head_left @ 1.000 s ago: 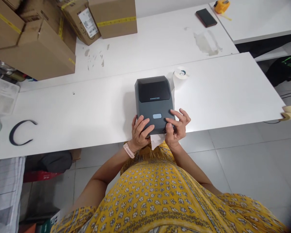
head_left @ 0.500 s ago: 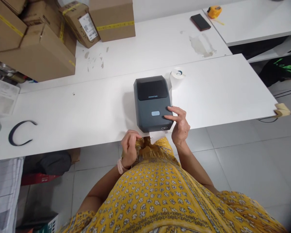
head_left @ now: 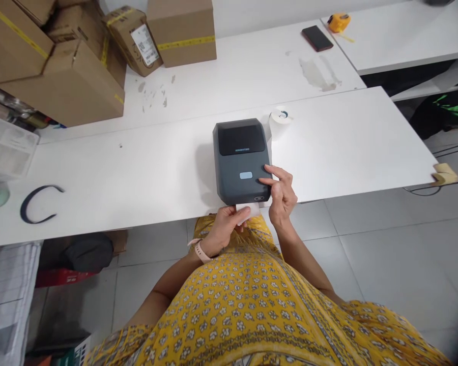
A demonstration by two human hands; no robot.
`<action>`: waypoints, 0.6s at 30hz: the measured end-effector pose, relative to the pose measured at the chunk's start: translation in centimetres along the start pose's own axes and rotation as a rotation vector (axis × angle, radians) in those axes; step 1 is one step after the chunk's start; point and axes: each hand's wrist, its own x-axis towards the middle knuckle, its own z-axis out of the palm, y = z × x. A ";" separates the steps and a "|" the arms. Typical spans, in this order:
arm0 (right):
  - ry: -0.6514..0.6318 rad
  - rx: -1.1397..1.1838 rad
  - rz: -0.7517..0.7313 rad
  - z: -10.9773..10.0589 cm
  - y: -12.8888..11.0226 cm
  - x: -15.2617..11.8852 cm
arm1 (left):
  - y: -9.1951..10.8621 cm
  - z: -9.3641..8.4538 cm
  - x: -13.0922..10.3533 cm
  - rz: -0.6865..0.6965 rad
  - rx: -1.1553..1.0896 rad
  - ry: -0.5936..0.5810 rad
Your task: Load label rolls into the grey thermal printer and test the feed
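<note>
A dark grey label printer (head_left: 236,165) with a black glossy window and a pale blue button stands near the front edge of the white table. From its front slot hangs a white paper label (head_left: 243,214). My left hand (head_left: 226,224) is closed on this label, thumb on top and fingers beneath, just under the printer's front. My right hand (head_left: 281,195) holds the printer's front right corner, two fingers over its edge and the others curled. Behind the printer to the right sits a label roll (head_left: 280,122), its strip running along the printer's side.
Cardboard boxes (head_left: 72,86) are stacked at the back left. A black headband (head_left: 30,203) lies on the left of the table (head_left: 156,168). At the back right are a phone (head_left: 317,38) and a yellow tape measure (head_left: 339,22). Masking tape (head_left: 445,174) covers the table's right corner.
My left hand has moved right and up from beside the label and taken hold of it. My right hand stays on the printer's corner. The view has shifted slightly.
</note>
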 end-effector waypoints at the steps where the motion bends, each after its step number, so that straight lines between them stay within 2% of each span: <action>1: -0.003 -0.015 0.000 0.0 0.0 0.0 | -0.1 0.2 0.1 0.007 -0.017 0.016; 6: -0.030 -0.074 -0.004 0.0 0.1 0.0 | -0.6 0.6 0.3 0.077 0.000 0.049; 10: -0.051 -0.192 -0.011 0.0 -0.2 0.1 | -0.7 0.0 0.3 0.158 0.222 0.082; 15: -0.171 -0.443 -0.096 -0.1 -1.0 0.8 | -0.4 -2.2 0.2 0.352 0.761 0.083; 18: -0.238 -0.540 -0.193 0.0 -1.1 1.2 | 0.0 -4.2 -0.1 0.420 0.776 0.165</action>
